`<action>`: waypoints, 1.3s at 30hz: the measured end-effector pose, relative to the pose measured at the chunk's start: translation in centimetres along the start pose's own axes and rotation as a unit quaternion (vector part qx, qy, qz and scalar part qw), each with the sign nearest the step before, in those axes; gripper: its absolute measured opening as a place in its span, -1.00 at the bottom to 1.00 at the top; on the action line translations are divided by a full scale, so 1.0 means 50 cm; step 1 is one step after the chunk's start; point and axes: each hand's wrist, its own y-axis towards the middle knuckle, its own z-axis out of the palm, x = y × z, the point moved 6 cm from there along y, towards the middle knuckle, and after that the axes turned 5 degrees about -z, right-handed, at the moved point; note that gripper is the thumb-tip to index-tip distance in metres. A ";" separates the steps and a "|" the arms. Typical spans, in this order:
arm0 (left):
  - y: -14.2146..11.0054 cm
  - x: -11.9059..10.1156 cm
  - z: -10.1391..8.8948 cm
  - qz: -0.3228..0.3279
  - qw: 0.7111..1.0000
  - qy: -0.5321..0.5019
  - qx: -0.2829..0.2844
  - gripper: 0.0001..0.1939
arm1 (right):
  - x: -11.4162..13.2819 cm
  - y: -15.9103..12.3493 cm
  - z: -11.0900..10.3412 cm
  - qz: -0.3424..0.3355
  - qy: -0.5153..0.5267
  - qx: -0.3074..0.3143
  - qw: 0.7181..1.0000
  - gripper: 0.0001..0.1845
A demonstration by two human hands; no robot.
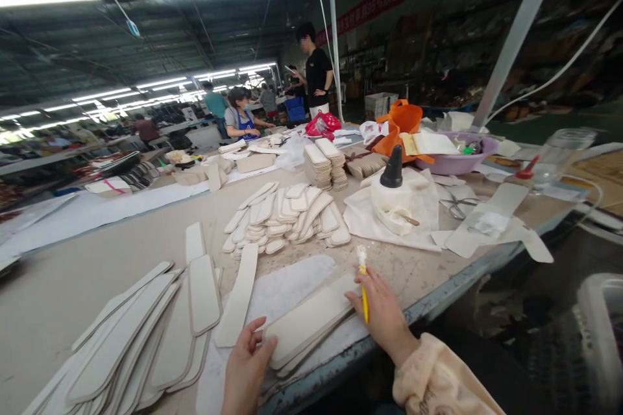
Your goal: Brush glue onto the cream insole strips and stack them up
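A brush (365, 292) with a yellow handle is in my right hand (382, 314); its white-coated tip points away from me. The fingertips of this hand also touch the right end of a long cream panel (311, 318) with rounded corners. At that panel's left end, my left hand (249, 363) grips the edge between thumb and fingers. More panels lie under it, on a white sheet (292, 279). To the left, a narrow cream strip (241, 298) lies beside a fanned heap of long panels (129, 331).
Small cream pieces (287, 214) are heaped mid-table. Beyond the brush stands a white tub (399, 204) with a black cone on it. Scissors (460, 204), a glass jar (564, 155) and a purple basin (452, 159) sit at the right. Co-workers are farther back.
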 end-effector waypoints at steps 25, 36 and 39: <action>-0.109 -0.268 0.161 0.107 0.927 -0.338 0.124 -0.58 | 0.099 -0.009 -0.033 0.058 0.393 -0.064 0.915 -0.71; -0.100 -0.244 0.177 0.087 0.920 -0.366 0.108 -0.72 | 0.085 -0.022 -0.025 0.084 0.390 -0.084 0.913 -0.69; -0.097 -0.241 0.176 0.082 0.919 -0.371 0.107 -0.73 | 0.090 -0.020 -0.027 0.086 0.400 -0.078 0.909 -0.70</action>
